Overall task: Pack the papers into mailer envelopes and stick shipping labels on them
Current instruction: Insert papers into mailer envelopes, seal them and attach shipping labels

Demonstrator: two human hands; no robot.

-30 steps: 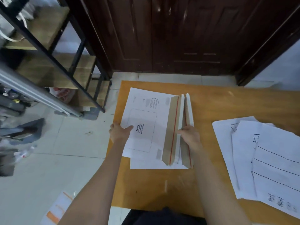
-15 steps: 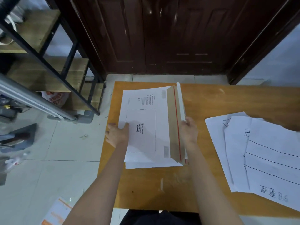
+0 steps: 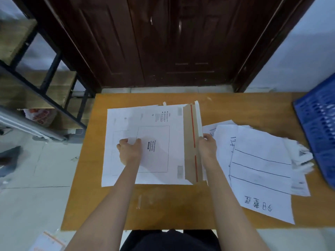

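Mailer envelope (image 3: pixel 159 142) lies flat on the orange table (image 3: pixel 235 105), printed face up, its brown flap with the red strip open along the right edge; the right hand (image 3: pixel 207 147) pinches that flap edge, the left hand (image 3: pixel 129 151) curls its fingers onto the envelope's face, pinching a white slip; another white envelope (image 3: pixel 116 151) lies beneath; handwritten papers (image 3: pixel 259 169) sit just right, a blue crate (image 3: pixel 317 127) beyond.

Matt white card with a brown kraft flap (image 3: pixel 188 142) is seen on the mailer envelope (image 3: pixel 154 142); smooth orange wood on the table (image 3: pixel 235 105).
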